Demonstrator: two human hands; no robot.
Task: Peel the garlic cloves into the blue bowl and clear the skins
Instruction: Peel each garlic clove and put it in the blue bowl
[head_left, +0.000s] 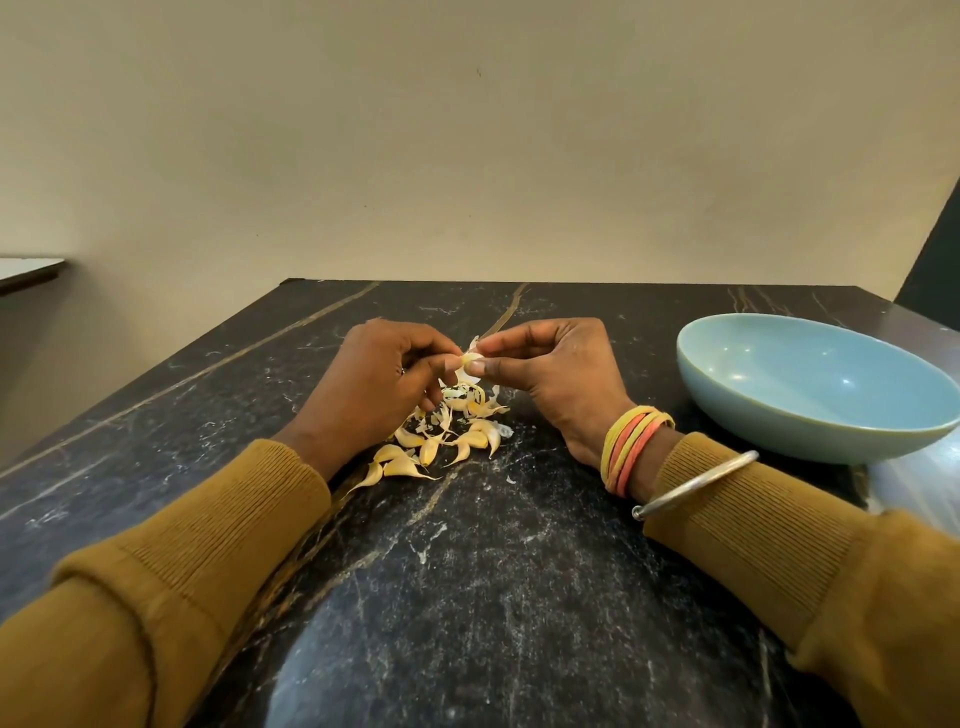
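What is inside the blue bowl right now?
The blue bowl shows only bare glaze; no peeled clove is visible. Its near inner wall is hidden behind the rim, and the right edge runs out of frame.

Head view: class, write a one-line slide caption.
Peeling garlic: left hand and right hand pinch one garlic clove above the pile of cloves and skins on the dark table, blue bowl beside.

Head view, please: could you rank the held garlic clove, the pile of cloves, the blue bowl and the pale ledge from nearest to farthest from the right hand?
1. Held garlic clove, pinched by the right hand.
2. Pile of cloves, just left of that hand and nearer the person.
3. Blue bowl, to its right.
4. Pale ledge, far left.
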